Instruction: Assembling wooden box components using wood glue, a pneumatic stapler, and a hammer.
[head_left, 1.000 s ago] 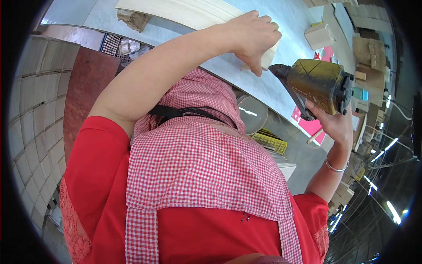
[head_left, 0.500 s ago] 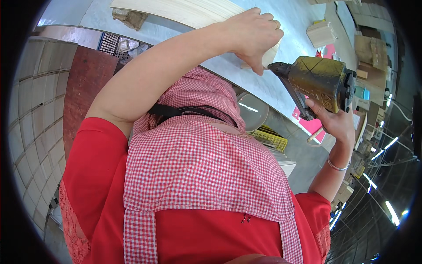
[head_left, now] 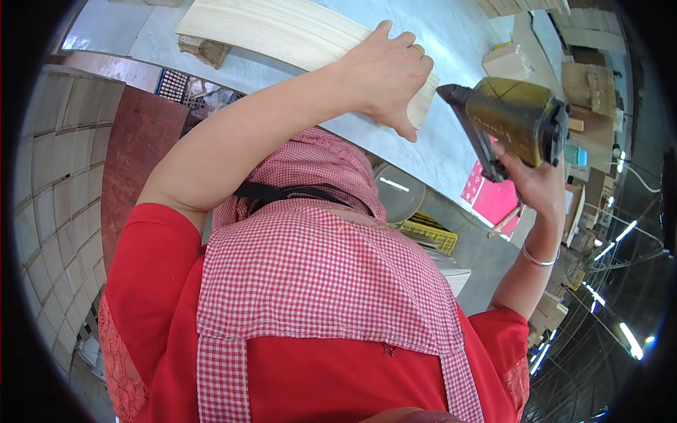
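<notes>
A long pale wooden board (head_left: pixel 282 34) lies on the bluish-white tabletop, running from the upper left toward the middle. Across its right end rests my left hand (head_left: pixel 386 79), fingers spread toward the far side and thumb stretched past the near edge. In my right hand (head_left: pixel 539 185) is a pneumatic nail gun (head_left: pixel 511 113), its worn yellow-brown body above the table and its dark nose pointing left. A gap separates the nose from the board's end. My right fingers wrap the grip, which the hand partly hides.
Under the board's left part sits a brown block (head_left: pixel 203 51). A wrapped pale stack (head_left: pixel 509 62) stands at the back right. Pink sheeting (head_left: pixel 497 201) covers the table's right corner. Stacked panels (head_left: pixel 60 169) rise at left, and a yellow crate (head_left: pixel 430 231) is below the table.
My left hand has shifted left and nearer, its fingers spreading, and more of the board's right end shows. The nail gun has lifted slightly away from the board's end.
</notes>
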`<control>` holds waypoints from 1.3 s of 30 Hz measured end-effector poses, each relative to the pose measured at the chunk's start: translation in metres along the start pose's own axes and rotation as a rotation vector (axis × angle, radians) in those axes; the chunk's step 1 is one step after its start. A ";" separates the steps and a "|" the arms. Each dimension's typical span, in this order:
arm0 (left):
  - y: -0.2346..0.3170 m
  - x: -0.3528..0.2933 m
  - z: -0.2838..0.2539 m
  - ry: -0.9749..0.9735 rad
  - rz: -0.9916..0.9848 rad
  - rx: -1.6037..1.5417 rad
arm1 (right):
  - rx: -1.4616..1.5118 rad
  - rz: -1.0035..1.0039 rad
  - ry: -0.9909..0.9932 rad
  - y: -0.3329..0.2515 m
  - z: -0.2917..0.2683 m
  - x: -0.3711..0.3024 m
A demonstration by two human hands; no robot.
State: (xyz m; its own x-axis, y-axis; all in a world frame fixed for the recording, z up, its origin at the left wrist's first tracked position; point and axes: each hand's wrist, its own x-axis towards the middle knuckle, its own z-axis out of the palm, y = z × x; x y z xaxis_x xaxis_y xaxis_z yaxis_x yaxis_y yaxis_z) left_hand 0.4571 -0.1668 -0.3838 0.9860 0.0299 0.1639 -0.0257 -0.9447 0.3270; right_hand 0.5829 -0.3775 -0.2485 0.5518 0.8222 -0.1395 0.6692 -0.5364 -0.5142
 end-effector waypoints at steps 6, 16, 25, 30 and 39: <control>-0.001 0.001 0.003 0.030 0.000 0.001 | -0.020 -0.026 -0.016 0.006 -0.002 0.023; 0.000 0.003 0.003 0.006 -0.017 -0.016 | -0.054 -0.031 -0.046 0.011 -0.003 0.029; -0.001 0.005 0.005 0.002 0.011 -0.008 | 0.029 -0.098 -0.060 0.029 -0.002 0.034; -0.011 -0.003 0.002 0.214 0.085 -0.028 | 0.126 0.230 0.225 0.058 0.000 -0.007; -0.057 0.011 -0.096 -0.289 -0.145 -0.266 | -0.382 0.219 0.527 0.225 0.038 -0.109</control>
State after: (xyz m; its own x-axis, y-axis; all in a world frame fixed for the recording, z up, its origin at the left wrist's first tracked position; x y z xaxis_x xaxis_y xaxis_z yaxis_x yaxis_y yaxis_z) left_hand 0.4533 -0.0817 -0.3113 0.9872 0.0280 -0.1570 0.1127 -0.8187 0.5630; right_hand 0.6542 -0.5808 -0.3809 0.7979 0.5370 0.2738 0.5901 -0.7886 -0.1729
